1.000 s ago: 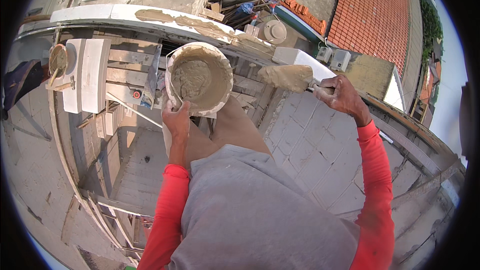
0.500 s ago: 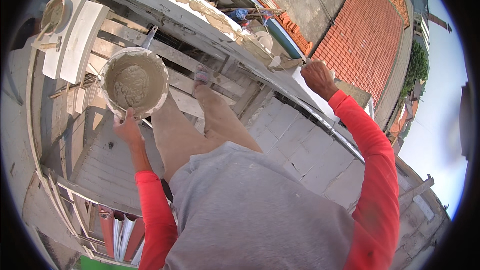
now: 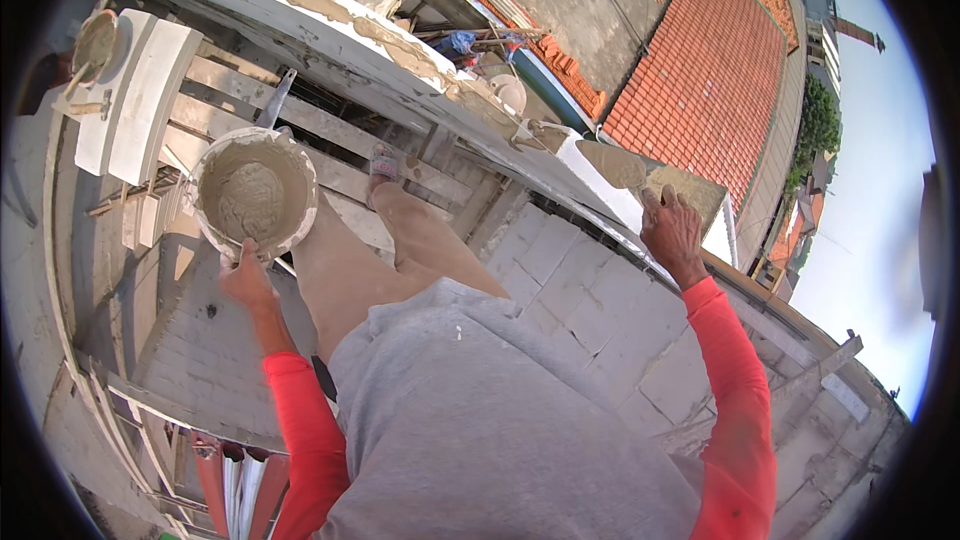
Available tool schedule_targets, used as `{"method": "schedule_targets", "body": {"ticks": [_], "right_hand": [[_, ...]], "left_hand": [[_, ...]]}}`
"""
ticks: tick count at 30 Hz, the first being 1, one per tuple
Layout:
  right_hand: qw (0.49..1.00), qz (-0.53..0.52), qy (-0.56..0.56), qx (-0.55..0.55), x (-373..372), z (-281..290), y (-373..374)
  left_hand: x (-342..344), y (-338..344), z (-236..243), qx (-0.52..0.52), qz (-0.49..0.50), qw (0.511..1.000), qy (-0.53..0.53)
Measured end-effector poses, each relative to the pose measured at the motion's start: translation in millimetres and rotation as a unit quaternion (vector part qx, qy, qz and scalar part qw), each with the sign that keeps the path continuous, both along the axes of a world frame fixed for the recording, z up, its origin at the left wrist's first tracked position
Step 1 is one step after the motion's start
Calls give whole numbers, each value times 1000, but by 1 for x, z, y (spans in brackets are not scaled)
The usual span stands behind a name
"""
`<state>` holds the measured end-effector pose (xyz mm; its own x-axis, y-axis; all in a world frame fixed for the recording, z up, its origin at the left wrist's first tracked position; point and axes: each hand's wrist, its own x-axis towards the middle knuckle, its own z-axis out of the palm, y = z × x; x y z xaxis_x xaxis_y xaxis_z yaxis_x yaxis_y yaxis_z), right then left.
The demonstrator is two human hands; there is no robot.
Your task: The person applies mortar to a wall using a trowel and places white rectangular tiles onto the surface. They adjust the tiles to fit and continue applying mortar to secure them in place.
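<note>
White bkt rim [image 3: 308, 208] — closed L grip [image 3: 247, 278]

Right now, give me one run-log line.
left hand: grips bucket rim; bucket: holds wet mortar; right hand: holds trowel; trowel: blade over white wall, contact unclear

Left grip [image 3: 248, 280] holds a mortar bucket [image 3: 284, 162]; right grip [image 3: 672, 234] holds a trowel [image 3: 614, 166].

Bright daylight; sky [image 3: 862, 230] washed out near right edge; straight lines bowed toward black rim.
</note>
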<state>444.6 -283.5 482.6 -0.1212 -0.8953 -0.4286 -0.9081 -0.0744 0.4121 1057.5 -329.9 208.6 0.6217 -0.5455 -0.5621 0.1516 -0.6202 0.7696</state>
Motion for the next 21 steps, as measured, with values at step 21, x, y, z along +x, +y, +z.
{"method": "schedule_targets", "body": {"ticks": [21], "right_hand": [[983,118,-57,129,-49,-174,-156]], "left_hand": [[-100,-11,49,70,-252,961,-92]]}}
